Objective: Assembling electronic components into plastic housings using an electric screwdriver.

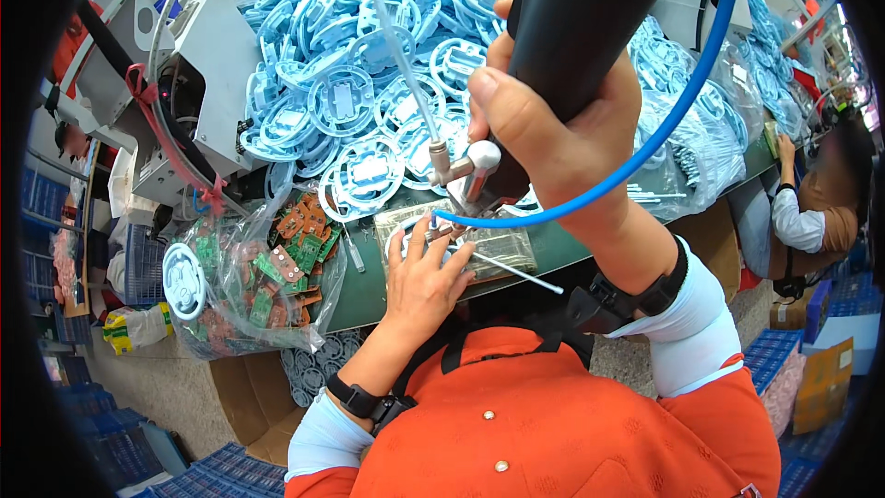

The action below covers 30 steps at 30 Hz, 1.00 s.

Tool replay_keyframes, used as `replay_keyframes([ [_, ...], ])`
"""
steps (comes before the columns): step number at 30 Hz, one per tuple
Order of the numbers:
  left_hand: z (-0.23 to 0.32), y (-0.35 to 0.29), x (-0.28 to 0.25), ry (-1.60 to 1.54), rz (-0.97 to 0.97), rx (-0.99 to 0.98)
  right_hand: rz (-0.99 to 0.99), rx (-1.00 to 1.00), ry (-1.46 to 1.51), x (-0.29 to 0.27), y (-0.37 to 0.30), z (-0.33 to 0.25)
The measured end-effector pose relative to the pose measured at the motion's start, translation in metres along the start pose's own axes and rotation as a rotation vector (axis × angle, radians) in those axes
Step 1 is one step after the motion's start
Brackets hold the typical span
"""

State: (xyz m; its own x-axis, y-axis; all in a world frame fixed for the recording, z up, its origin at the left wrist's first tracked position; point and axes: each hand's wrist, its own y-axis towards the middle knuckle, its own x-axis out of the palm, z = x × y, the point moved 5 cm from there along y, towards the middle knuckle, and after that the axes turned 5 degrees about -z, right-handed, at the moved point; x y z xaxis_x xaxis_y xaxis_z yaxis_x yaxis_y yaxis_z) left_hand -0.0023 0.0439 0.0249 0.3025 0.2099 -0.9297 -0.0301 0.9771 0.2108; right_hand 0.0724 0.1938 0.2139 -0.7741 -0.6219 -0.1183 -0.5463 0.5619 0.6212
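bag of green/orange circuit boards (267, 281), blue plastic rings pile (369, 65), co-worker (816, 207) far right.

Hemmed in behind by a heap of blue plastic rings (369, 65), crowding right up to the work spot. Blocked on the left by a bag of small circuit boards (258, 286) and a grey machine (198, 83) (hoses trailing). Some bare green bench (364, 290) between bag and left hand (424, 286); blue hose (682, 101) looping across the right.
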Motion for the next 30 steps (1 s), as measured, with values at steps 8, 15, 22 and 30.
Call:
replay_keyframes([
  [8,-0.002,-0.001,0.001,-0.025,-0.005,-0.023,0.121,0.084,0.143,0.010,-0.012,0.024],
  [15,0.000,0.001,0.001,-0.042,-0.052,-0.034,0.156,0.130,0.075,0.014,-0.022,0.019],
  [22,0.000,-0.007,-0.009,0.019,0.005,-0.003,0.178,0.033,0.125,-0.007,0.004,0.002],
  [30,-0.025,-0.006,-0.049,-0.062,-0.090,-0.336,0.093,-0.046,-0.120,-0.010,0.036,0.027],
])
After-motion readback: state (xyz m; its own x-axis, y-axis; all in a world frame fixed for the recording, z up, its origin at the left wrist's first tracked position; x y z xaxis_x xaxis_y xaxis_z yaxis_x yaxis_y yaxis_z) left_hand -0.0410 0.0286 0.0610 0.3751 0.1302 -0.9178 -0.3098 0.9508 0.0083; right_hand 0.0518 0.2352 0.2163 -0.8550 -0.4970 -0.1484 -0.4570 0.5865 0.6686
